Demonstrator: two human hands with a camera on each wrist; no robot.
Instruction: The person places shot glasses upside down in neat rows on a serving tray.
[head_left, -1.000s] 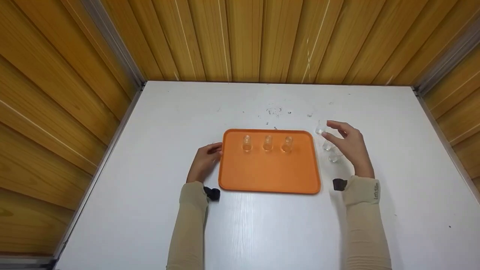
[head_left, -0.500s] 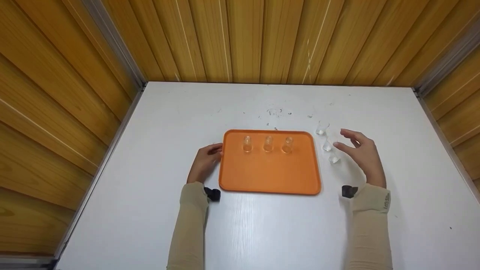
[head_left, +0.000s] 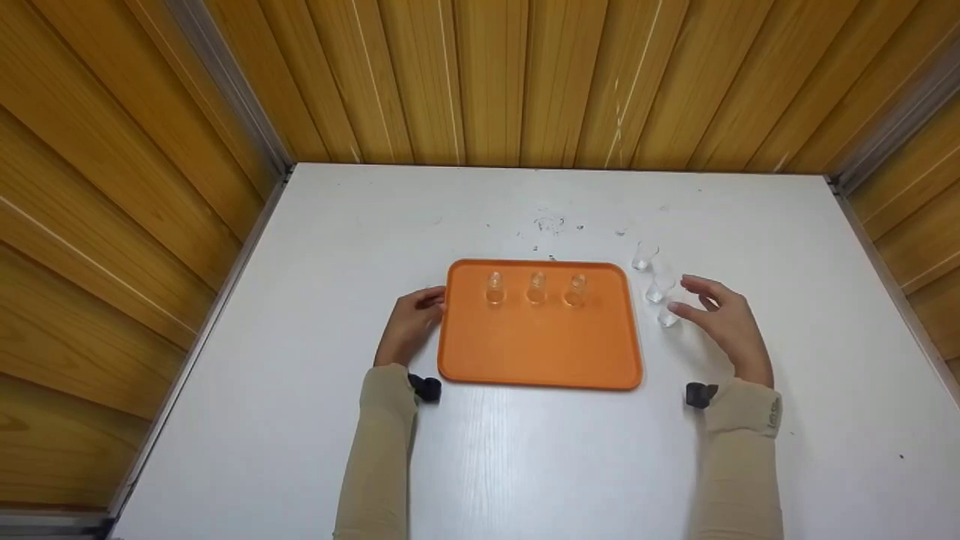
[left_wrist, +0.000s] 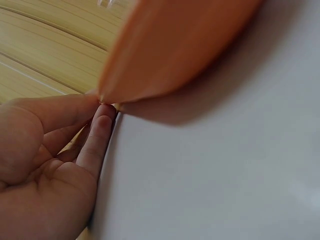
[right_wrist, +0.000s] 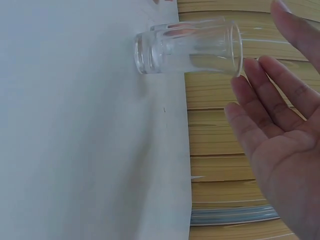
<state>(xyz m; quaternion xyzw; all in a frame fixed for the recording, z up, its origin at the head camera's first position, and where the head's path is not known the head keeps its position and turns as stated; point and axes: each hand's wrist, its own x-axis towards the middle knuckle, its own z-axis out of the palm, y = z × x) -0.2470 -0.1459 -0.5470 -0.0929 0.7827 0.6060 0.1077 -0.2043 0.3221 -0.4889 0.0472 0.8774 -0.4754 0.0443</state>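
My left hand (head_left: 409, 319) pinches the left rim of an orange tray (head_left: 540, 345) with thumb and fingertips; the left wrist view shows them meeting at the tray's edge (left_wrist: 115, 85). Three small clear shot glasses stand in a row along the tray's far side, left (head_left: 495, 289), middle (head_left: 536, 289) and right (head_left: 575, 291). Off its right side are three more, a far one (head_left: 643, 257), a middle one (head_left: 657, 291) and a near one (head_left: 667, 318). Beside the near glasses, my right hand (head_left: 724, 322) has its fingers spread. Its palm (right_wrist: 285, 170) faces a glass (right_wrist: 200, 52), apart from it.
The white table (head_left: 540, 465) has small dark marks (head_left: 551, 223) beyond the tray. Yellow wood-look panels (head_left: 487, 82) wall it in at the back and both sides. Black wrist cameras (head_left: 426, 388) sit on both sleeves.
My right hand has drawn back from the far glass, moving right and then nearer along the glasses off the tray. The left hand and tray stay in place.
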